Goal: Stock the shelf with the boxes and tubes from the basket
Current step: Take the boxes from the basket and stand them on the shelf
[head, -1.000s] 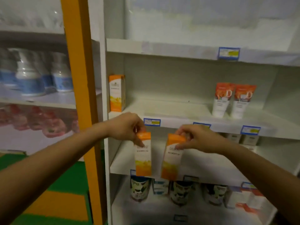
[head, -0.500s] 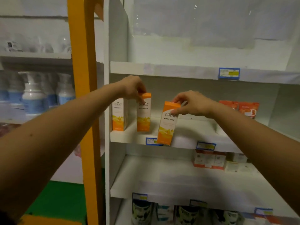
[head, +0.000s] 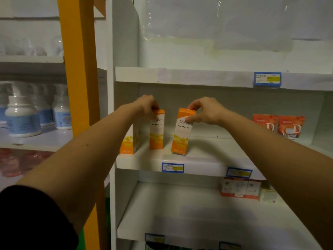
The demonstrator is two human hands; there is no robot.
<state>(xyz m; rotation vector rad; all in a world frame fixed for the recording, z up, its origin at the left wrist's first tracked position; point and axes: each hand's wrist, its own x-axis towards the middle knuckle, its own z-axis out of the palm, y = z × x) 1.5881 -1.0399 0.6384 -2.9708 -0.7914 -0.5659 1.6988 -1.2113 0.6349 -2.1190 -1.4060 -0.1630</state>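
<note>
Two orange-and-white boxes stand on the white shelf (head: 203,159), each pinched at its top by a hand: the left hand (head: 146,106) grips the left box (head: 156,130), upright; the right hand (head: 203,110) grips the right box (head: 182,132), tilted. A third box (head: 128,143) sits at the shelf's left end, just beside the left box. Two orange tubes (head: 278,126) stand at the shelf's right. Blue-labelled bottles (head: 23,116) sit left of the shelf, past an orange post (head: 79,69)
</note>
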